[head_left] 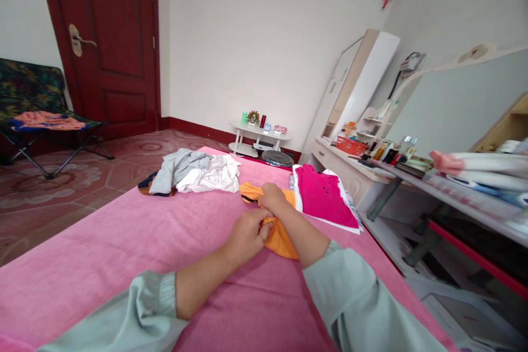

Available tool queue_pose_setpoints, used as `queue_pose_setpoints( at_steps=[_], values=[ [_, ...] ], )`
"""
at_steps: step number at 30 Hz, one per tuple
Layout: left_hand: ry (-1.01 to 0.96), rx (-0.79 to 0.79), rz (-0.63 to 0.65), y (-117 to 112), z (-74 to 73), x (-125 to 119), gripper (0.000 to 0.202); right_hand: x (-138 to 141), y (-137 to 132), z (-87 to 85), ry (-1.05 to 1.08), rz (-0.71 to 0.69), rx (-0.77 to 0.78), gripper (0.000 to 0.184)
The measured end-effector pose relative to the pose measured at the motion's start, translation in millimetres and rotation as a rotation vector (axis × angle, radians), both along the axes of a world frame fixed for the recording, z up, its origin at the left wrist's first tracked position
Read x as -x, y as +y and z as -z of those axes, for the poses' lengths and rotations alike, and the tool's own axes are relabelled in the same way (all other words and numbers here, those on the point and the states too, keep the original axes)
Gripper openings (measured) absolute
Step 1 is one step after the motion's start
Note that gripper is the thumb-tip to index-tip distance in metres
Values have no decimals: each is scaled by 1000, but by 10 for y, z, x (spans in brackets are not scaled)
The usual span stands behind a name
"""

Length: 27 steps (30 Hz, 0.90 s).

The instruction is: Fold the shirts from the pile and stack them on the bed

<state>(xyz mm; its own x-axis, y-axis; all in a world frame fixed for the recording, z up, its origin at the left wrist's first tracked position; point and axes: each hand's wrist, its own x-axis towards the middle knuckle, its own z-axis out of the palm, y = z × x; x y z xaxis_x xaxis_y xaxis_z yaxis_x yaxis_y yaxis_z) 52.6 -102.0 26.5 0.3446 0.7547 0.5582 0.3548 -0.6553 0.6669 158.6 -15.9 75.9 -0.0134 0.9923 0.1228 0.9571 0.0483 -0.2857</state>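
Pale green sleeves; left hand and right hand clamp their fingers on the orange shirt near the bed's right edge.

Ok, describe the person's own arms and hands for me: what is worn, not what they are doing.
The left hand and right hand are bare, without gloves. The left sleeve and right sleeve are loose, pale grey-green fabric, pushed up the forearms, the left cuff visibly gathered. No watch or ring shows.
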Motion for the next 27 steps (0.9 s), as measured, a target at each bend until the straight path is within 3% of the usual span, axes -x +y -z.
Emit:
queue_pose_setpoints(
  at_steps=[6,8,10,13,18,21,27],
  values=[
    [-277,-122,-99,-45,-598,106,17,-136,156,-372,711,24,-64,23],
    [-304,-124,-77,-90,-760,107,17,-240,151,-398,907,56,-60,24],
    [-284,-97,-31,-115,-836,112,19,-398,85,-317,1050,106,-46,21],
    [-188,-65,-58,-43,-769,173,27,-703,-102,-32,1144,202,-32,11],
    [141,25,-380,359,-382,400,23,-1211,-360,440,1040,337,-52,3],
    [350,198,-478,544,-171,505,28,-1430,-419,522,925,348,4,6],
    [510,325,-368,540,-30,440,35,-1610,-485,516,655,257,145,40]
  ],
)
